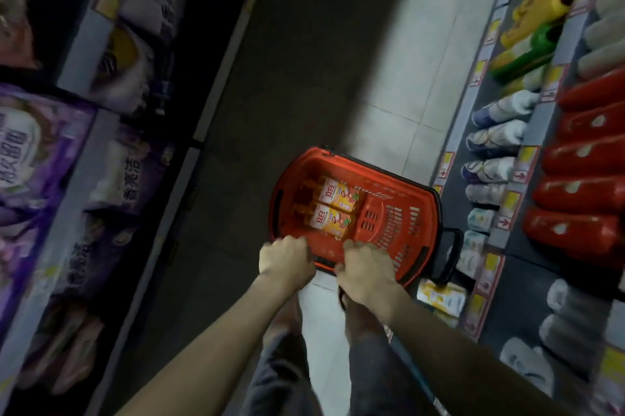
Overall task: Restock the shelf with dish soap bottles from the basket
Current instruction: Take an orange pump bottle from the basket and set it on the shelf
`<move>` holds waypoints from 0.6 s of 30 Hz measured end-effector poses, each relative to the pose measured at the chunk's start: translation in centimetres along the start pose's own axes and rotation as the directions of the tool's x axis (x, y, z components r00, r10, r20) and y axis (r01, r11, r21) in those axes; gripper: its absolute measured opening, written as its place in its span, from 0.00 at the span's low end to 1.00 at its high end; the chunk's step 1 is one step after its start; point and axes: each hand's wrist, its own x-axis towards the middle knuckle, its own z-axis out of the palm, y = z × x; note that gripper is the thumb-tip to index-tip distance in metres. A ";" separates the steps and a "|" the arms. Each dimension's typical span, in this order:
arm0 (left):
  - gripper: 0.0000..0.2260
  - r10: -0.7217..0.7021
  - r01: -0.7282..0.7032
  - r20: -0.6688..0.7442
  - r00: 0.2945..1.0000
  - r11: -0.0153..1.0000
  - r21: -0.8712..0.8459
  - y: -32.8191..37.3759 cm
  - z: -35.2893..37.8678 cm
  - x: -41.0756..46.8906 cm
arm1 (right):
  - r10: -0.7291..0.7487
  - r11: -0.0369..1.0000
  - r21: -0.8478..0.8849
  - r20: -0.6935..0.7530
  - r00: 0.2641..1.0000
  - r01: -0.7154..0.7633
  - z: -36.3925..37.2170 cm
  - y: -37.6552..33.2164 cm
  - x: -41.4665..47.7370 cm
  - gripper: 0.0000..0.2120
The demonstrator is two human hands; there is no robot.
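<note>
- Both hands are nearest. The left hand (285, 258) and the right hand (367, 271) have their fingers curled over the near rim of the red basket (402, 229), gripping it side by side.
- Two soap bottles (333, 209) lie side by side in the left part of the basket.
- The step looks like placing the basket by the shelf; no bottle is in hand yet.
- Whether the basket rests on the floor (389, 77) is unclear.
- Next, one hand likely needs to let go of the rim and reach in for a bottle.
- On the right, the shelf (507, 212) is crowded with white bottles (490, 168) and red bottles (581, 192), so a gap must be found.
- The basket's black handle (451, 256) sticks out towards the shelf; purple packs (40, 144) fill the left side.
</note>
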 end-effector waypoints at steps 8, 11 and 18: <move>0.15 -0.088 0.091 0.041 0.995 0.993 -0.076 1.5 7.0 12.5 | -0.006 0.998 0.066 0.119 0.993 -0.002 6.9 5.1 11.1 0.17; 0.15 -0.087 0.089 0.034 0.996 0.994 -0.057 1.7 9.8 17.0 | 0.005 0.987 0.157 0.193 0.981 -0.036 9.6 6.5 14.8 0.18; 0.22 -0.153 0.174 0.118 0.981 0.965 -0.194 1.1 16.7 26.3 | 0.056 0.940 0.308 0.286 0.957 -0.147 15.0 8.5 22.4 0.19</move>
